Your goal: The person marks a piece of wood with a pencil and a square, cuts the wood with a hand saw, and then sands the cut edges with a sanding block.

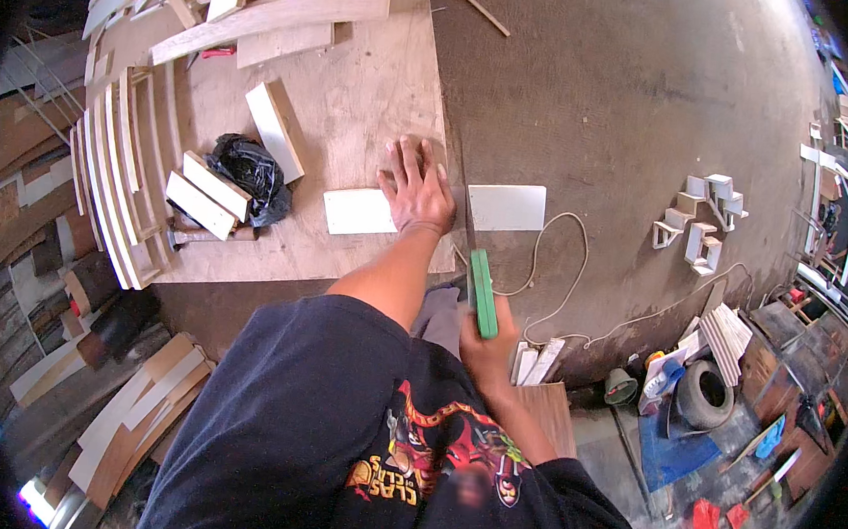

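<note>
A white board lies across the right edge of the plywood tabletop, and its free end juts out past that edge. My left hand rests flat on the board with the fingers stretched out, pressing it near the edge. In my right hand is the green handle of a handsaw. The saw's narrow blade points away from me and crosses the board just right of my left hand. How deep the blade sits in the wood cannot be made out.
A black plastic bag lies among short white blocks and a hammer on the tabletop. Long curved strips line its left side. Wood offcuts pile at the far end. A pale cord loops across the floor, right of the saw.
</note>
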Available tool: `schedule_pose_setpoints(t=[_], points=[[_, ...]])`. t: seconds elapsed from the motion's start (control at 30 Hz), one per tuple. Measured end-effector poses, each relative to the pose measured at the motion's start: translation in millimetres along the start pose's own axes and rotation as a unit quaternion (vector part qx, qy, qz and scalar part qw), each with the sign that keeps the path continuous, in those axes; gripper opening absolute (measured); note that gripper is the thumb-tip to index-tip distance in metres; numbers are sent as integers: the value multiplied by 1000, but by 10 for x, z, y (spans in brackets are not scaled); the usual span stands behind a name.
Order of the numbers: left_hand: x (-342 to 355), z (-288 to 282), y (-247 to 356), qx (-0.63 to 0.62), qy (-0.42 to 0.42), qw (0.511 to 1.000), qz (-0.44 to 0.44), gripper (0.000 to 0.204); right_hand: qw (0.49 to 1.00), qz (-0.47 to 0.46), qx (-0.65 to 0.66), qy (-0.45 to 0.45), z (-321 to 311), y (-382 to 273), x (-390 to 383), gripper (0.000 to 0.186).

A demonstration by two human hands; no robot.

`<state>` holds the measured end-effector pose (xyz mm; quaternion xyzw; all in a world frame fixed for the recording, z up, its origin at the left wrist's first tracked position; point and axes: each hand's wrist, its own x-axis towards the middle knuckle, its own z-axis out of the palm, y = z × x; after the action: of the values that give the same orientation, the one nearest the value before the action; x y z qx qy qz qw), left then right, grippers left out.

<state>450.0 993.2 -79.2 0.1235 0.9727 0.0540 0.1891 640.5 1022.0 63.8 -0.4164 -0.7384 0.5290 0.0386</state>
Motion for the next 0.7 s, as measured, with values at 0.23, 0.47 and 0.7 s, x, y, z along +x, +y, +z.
schedule_pose_setpoints(t=[0.23,0.47,0.7], points=[[-90,46,-32,1,8,1000,-1,58,1000,22,-8,-12,-119,-40,-88,16],[25,9,-5,-3,17,1000,-14,57,999,-35,-19,5,33,-3,132,16],[-11,-20,33,-11,41,999,-23,58,1000,-17,-10,-8,-199,233,-365,23]])
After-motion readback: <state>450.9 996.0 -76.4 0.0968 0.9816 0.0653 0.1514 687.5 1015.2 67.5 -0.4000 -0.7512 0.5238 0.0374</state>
